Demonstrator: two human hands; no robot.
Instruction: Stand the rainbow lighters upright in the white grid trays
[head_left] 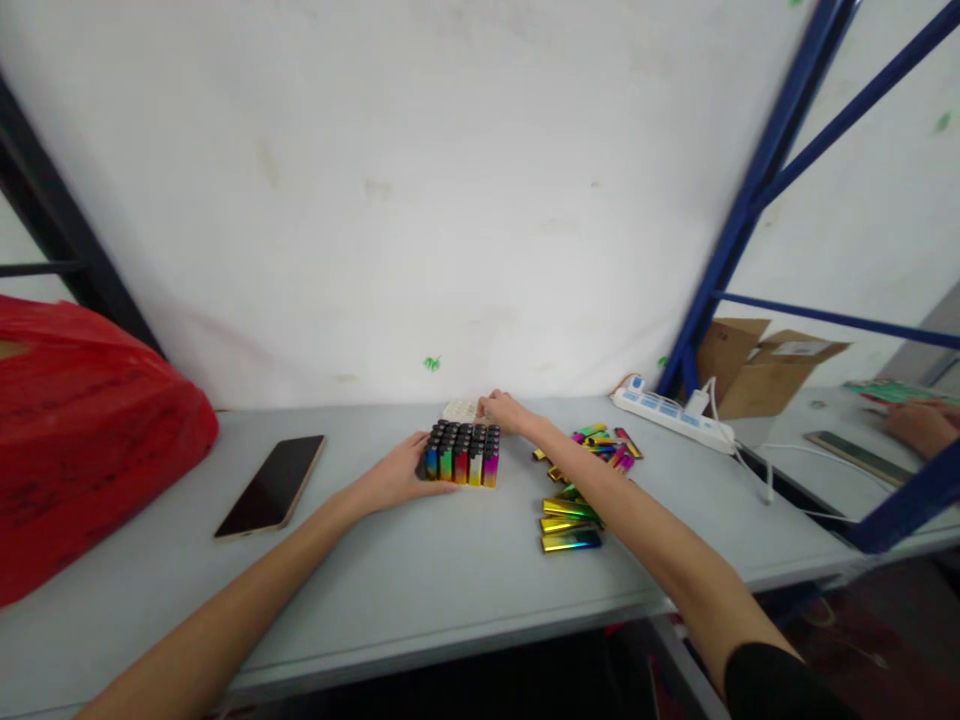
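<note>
A block of lighters (462, 460) with black tops and shiny rainbow-coloured bodies stands upright in rows on the table, on a pale base. My left hand (397, 474) grips its left side, with a finger or thumb along the front lower edge. Just behind the block lies a white tray (459, 411) with a gridded surface, partly hidden. My right hand (504, 412) reaches to that tray's right end, fingers curled; what they hold, if anything, cannot be made out. Under and beside my right forearm, loose shiny metallic pieces (571, 541) in gold, green and purple are spread.
A dark-screened phone (273, 486) lies left on the grey table (390, 590). Far left bulges a red plastic bag (90, 450). At right are a white power strip (673, 417) with cables, a blue metal post (742, 220), a cardboard box (765, 370) and another person's hand (922, 425).
</note>
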